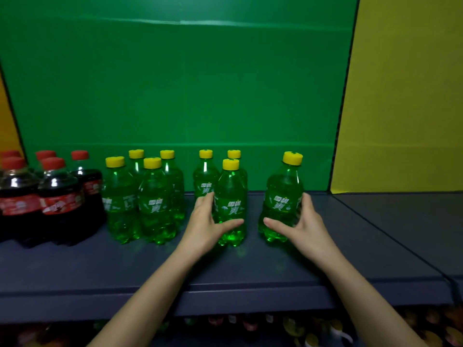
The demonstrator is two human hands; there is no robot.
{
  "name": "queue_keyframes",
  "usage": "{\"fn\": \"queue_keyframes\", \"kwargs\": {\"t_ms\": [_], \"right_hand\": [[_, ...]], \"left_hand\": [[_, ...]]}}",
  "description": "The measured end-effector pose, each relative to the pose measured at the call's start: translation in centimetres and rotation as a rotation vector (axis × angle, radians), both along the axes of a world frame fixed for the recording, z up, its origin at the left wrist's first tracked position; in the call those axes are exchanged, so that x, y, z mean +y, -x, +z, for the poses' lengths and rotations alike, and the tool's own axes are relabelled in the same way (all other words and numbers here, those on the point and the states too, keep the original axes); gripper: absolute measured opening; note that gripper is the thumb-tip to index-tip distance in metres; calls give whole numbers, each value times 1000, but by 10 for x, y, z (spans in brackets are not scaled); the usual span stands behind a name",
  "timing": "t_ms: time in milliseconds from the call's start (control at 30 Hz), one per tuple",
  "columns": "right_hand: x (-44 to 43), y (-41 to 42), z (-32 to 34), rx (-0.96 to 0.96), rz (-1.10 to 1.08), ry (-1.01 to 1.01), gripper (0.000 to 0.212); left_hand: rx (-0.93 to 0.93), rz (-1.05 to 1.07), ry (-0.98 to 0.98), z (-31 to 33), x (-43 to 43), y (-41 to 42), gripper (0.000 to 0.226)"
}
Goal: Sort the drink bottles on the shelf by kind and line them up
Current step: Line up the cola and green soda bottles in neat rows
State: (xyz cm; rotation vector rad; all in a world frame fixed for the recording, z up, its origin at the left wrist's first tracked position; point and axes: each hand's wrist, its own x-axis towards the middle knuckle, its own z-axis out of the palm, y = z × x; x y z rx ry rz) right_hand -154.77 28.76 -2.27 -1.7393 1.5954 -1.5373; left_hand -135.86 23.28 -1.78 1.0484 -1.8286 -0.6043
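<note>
Two hands, two green bottles.
The left hand (208,222) wraps the middle front bottle (231,194); the right hand (304,222) grips the far-right bottle (283,194).

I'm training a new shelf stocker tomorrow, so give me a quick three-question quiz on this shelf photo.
1. True or false: the left hand and the right hand each grip a red-capped bottle.
2. Where do the cola bottles stand on the shelf? A) far left B) centre C) far right
3. How many yellow-capped green bottles are on it?
Key: 1 false: the left grips the front middle green bottle, the right the rightmost green bottle. 2 A. 3 eight.
</note>
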Motion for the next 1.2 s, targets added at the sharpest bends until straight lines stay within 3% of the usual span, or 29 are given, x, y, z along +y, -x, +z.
{"fn": "queue_keyframes", "kwargs": {"t_ms": [233,500,733,933,1033,1100,1167,1200], "right_hand": [[-35,-37,-4,37,120,-40,63],[-54,-43,-12,61,168,-93,85],[-53,-45,-13,119,168,-76,74],[-45,-49,-10,109,161,-77,80],[-36,-54,1,-34,163,-113,86],[-34,-55,7,-154,184,-122,70],[-37,-53,11,-212,207,-142,70],[-41,-54,11,-228,214,-148,85]], "left_hand": [[-37,129,85,-6,1,-29,79],[-80,185,197,-12,-2,-33,75],[-101,194,147,-12,-7,-32,82],[-96,176,153,-12,-2,-36,85],[46,214,370,-6,14,-54,55],[180,279,561,3,20,-77,37],[261,342,632,12,15,-103,39],[293,366,606,15,9,-115,44]]}}
